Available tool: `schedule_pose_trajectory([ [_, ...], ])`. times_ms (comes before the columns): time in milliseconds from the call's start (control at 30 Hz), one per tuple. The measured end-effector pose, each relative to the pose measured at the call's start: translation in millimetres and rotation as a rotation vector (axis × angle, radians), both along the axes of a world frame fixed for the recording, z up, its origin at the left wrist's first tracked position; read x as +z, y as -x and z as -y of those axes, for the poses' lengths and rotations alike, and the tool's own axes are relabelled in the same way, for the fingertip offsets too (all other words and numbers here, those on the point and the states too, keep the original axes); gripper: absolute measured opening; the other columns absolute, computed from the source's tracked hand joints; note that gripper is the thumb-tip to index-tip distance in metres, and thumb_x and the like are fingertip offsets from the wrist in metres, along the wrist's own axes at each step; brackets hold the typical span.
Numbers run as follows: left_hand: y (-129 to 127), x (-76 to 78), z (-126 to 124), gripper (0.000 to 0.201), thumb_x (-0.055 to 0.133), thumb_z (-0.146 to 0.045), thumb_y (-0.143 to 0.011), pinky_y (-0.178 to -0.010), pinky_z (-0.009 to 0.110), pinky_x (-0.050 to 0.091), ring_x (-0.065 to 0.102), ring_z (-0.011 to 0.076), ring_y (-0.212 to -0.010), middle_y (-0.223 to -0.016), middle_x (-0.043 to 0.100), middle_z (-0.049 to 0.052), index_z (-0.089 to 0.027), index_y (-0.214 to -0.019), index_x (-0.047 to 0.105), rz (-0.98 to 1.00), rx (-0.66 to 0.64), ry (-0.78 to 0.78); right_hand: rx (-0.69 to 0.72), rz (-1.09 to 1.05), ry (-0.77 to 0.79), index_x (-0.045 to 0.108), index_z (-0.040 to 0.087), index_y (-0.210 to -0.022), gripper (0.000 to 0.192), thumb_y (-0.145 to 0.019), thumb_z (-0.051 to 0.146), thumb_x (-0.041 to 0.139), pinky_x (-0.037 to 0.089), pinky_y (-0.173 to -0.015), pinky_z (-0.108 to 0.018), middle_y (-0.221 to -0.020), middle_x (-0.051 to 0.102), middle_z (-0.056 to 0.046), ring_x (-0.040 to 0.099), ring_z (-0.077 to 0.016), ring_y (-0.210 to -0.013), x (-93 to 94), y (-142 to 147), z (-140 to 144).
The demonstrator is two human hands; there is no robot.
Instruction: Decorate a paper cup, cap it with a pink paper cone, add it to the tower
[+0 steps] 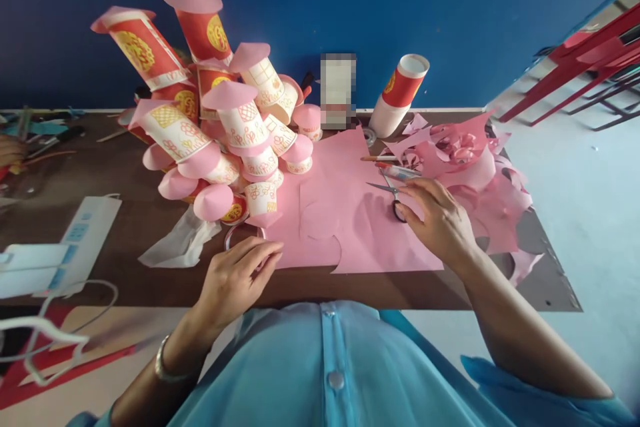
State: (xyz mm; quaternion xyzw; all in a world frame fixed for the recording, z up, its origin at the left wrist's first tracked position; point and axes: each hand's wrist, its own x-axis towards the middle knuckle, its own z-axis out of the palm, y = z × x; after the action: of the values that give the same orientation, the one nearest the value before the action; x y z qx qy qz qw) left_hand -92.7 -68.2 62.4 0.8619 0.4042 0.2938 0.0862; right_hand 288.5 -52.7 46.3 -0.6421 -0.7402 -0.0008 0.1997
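Pink paper sheets (370, 233) lie on the brown table in front of me. Scissors (394, 199) with dark handles rest on the paper, blades slightly parted and pointing left. My right hand (440, 220) is over their right side, its thumb by the handle loops and its fingers apart; I see no firm grip. My left hand (243, 273) hovers near the table's front edge with its fingers curled together and nothing visible in them. Just behind it a roll of clear tape (231, 235) is partly hidden. A marker-like tube (400, 172) and a pencil (377, 158) lie beyond the scissors.
Stacked paper cups (245, 123) with pink cone tops stand at left. A cup tower (400, 97) leans at the back right, near pink offcuts (493, 180). A clear plastic bag (180, 240), a face mask (87, 233) and a white cable (45, 327) are at left.
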Motion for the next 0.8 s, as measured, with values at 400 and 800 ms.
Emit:
schedule_pose_trajectory([
  [400,-35.4,-11.7,-2.0,0.015,0.061,-0.024,-0.100,-0.067,0.028,0.055,0.076,0.0199,-0.086,-0.103,0.077,0.006,-0.019,-0.112,0.069,-0.299,0.120,0.051,0.303,0.117,0.114,0.069,0.018,-0.120,0.021,-0.104,0.025,0.058,0.058,-0.080,-0.036,-0.126,0.071,-0.012,0.067,-0.0265,-0.111,-9.2,63.0,1.7],
  [800,-78.9,-23.1,-35.2,0.054,0.063,-0.032,-0.099,-0.076,0.037,0.057,0.072,0.0316,-0.105,-0.126,0.066,0.020,-0.008,-0.146,0.050,-0.621,0.222,0.231,0.318,0.100,0.343,0.064,0.013,-0.124,0.045,-0.092,0.041,0.078,0.057,-0.088,-0.044,-0.130,0.062,-0.017,0.059,-0.0327,-0.114,-19.4,103.7,-28.6],
])
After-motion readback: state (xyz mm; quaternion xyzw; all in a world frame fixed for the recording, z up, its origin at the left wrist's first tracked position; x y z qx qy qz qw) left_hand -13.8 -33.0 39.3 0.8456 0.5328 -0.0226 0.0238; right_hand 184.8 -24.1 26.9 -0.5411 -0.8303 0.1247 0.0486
